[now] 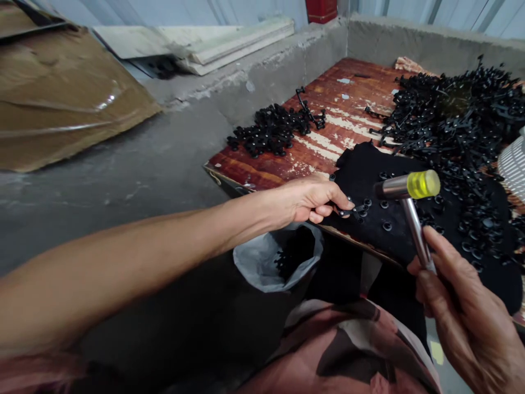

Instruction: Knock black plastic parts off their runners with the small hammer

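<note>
My left hand (pixel 318 200) is closed at the table's near edge, pinching a small black plastic link (pixel 353 210) between thumb and fingers. The link lies on or just above a black cloth (pixel 371 158). In my right hand (pixel 459 295) is a mallet (pixel 418 230) with a metal handle and a translucent yellow face, raised over the cloth; its darker end points toward my left hand. Several round black caps (pixel 386 225) lie on the cloth around the link, between the hands. My fingers hide part of the link.
Black linked parts form a small heap (pixel 270 128) at the table's left and a large pile (pixel 459 115) at its right. A lined bin (pixel 256 262) holding black parts stands below the near edge. A white basket (pixel 512 167) is at far right, brown wrapped cardboard (pixel 61 98) at left.
</note>
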`<state>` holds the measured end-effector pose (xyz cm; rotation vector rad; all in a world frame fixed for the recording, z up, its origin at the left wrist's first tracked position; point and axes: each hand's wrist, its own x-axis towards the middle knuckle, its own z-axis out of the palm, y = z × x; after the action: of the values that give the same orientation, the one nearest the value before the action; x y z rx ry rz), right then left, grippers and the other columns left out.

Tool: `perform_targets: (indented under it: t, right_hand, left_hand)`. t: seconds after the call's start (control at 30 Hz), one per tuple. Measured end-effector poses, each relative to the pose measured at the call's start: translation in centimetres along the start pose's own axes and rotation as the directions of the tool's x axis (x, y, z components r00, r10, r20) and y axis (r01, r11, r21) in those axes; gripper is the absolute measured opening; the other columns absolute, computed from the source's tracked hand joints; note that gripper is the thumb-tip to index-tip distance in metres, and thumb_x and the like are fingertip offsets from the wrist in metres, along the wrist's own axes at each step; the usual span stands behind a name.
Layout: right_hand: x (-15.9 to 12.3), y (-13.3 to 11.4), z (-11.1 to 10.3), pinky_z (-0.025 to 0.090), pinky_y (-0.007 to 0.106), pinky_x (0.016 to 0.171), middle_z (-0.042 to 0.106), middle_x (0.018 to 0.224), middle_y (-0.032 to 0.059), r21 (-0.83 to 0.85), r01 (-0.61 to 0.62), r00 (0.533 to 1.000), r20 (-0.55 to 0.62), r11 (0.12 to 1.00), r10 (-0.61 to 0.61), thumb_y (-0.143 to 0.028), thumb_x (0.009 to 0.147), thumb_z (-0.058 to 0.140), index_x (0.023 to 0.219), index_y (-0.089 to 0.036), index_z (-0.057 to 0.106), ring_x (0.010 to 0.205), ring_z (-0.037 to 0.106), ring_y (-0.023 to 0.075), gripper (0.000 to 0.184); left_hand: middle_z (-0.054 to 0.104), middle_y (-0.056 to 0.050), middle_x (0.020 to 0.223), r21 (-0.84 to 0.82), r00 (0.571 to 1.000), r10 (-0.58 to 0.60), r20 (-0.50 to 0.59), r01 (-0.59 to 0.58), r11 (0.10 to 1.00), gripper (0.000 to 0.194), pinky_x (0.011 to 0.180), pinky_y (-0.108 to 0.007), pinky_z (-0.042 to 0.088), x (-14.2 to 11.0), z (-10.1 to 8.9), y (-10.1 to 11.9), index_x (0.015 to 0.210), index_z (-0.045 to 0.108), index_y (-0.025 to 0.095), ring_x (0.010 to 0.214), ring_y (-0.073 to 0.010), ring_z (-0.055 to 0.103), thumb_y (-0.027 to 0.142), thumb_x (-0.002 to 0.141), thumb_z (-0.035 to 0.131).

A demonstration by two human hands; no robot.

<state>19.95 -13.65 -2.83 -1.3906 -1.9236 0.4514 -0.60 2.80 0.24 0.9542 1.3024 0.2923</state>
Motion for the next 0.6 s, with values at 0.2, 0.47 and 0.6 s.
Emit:
perform_targets:
  t: [0.2, 0.47, 0.6]
  right_hand:
    - [1.0, 1.0, -0.1, 0.048, 0.024, 0.094, 0.05, 0.139, 0.0065, -0.116, 0.093, 0.992, 0.093, 0.989, -0.082, -0.011, 0.097, 0.043, 0.151, -0.024, 0.029, 0.113, 0.059, 0.0174, 0.057]
    - [1.0, 0.5, -0.5, 0.049, 0.038, 0.096, 0.056, 0.129, 0.0114, -0.159, 0.154, 0.985, -0.047, 0.975, -0.164, -0.013, 0.097, 0.046, 0.15, -0.023, 0.031, 0.109, 0.06, 0.0246, 0.056]
    - [1.0, 1.1, -0.4, 0.058, 0.039, 0.079, 0.059, 0.12, 0.0139, -0.141, 0.123, 0.986, 0.129, 0.982, -0.105, -0.01, 0.096, 0.041, 0.151, -0.024, 0.03, 0.095, 0.066, 0.026, 0.057]
  left_hand:
    - [0.03, 0.008, 0.039, 0.062, 0.999, -0.019, 0.045, 0.016, 0.998, 0.031, 0.03, -0.013, 0.01, 0.0, 0.0, 0.6, 0.047, 0.043, 0.013, 0.028, 0.0007, 0.017, 0.0, 0.072, 0.057]
    - [0.038, 0.006, 0.041, 0.065, 0.998, -0.005, 0.057, 0.002, 0.998, 0.025, 0.03, -0.014, 0.011, 0.4, -0.4, 0.4, 0.048, 0.047, 0.013, 0.029, 0.0003, 0.019, 0.002, 0.068, 0.058]
    - [0.043, 0.005, 0.044, 0.066, 0.998, 0.001, 0.067, -0.005, 0.998, 0.02, 0.029, -0.014, 0.011, 0.5, -0.4, 0.3, 0.051, 0.052, 0.011, 0.029, 0.0005, 0.02, 0.003, 0.067, 0.06]
